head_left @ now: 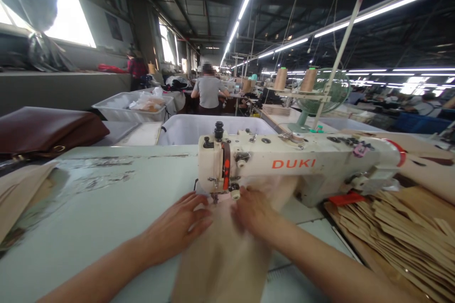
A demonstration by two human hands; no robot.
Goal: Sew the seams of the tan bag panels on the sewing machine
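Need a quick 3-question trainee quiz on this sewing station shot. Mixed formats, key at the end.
1. True or false: the left hand and the right hand both touch the beige fabric piece at the cream DUKI sewing machine.
2. Where does the stack of tan cut pieces lie? A) left of the machine B) right of the machine C) behind the machine
3. Fill in: the brown leather bag sits on the person's ____ side.
Key: 1 true; 2 B; 3 left.

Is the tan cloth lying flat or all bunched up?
Flat. The tan cloth lies spread on the table, the left hand and right hand resting open on it.
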